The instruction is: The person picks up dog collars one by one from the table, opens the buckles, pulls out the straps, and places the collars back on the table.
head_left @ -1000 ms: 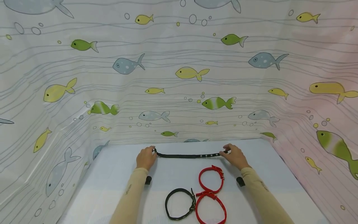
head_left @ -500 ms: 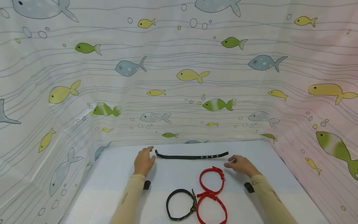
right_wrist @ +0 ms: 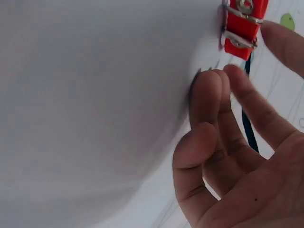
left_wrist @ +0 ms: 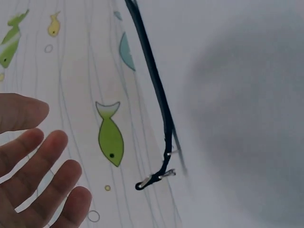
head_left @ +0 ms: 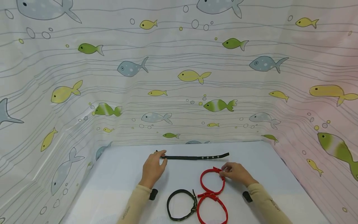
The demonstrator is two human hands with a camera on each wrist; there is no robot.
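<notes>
My right hand (head_left: 237, 173): fingers loosely parted, contact unclear, no grip seen | upper red collar (head_left: 201, 183): lower frame, right of centre, just left of that hand, buckle (right_wrist: 241, 28) at my fingertips | my left hand (head_left: 152, 168): relaxed, empty, farther off, near black strap (head_left: 184, 158)

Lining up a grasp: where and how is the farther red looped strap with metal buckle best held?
Probably pinch the farther red looped strap at its metal buckle, from the right: that bulkier part sits at its far right edge, by the right hand, clear of the nearer red loop.
</notes>
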